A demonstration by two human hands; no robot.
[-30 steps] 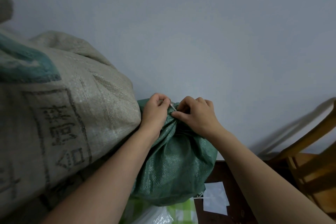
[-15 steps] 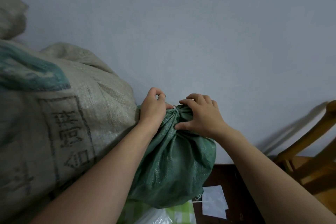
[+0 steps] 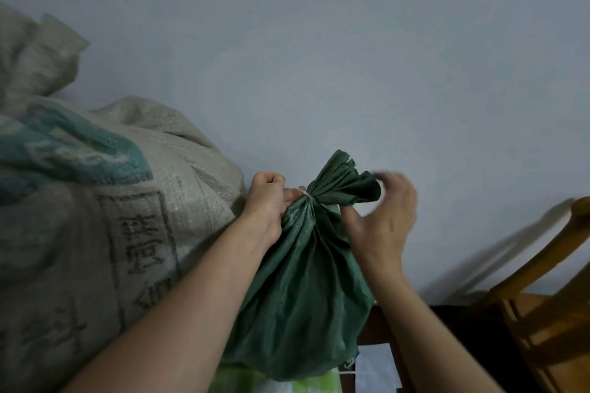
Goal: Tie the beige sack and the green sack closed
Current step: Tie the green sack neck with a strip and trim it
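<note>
The green sack [image 3: 306, 281] stands in the middle against the wall, its neck gathered and bound by a thin white string [image 3: 305, 195], with the ruffled mouth sticking up above it. My left hand [image 3: 269, 198] is clenched at the left of the neck, pinching the string there. My right hand [image 3: 380, 217] hovers at the right of the neck, blurred, fingers spread and curved around the ruffled top, thumb touching the fabric just below the tie. The big beige sack [image 3: 95, 217] with printed dark characters leans against the green sack's left side; its bunched top is at far left.
A wooden chair [image 3: 549, 306] stands at the right. White paper sheets [image 3: 376, 367] lie on a dark surface below the green sack. A green-and-white plastic bag [image 3: 287, 384] sits under it. A plain grey wall is behind everything.
The sack's ruffled mouth now stands up above the tied neck. My right hand came off the gathered top and opened, moving right. My left hand stays clenched at the neck.
</note>
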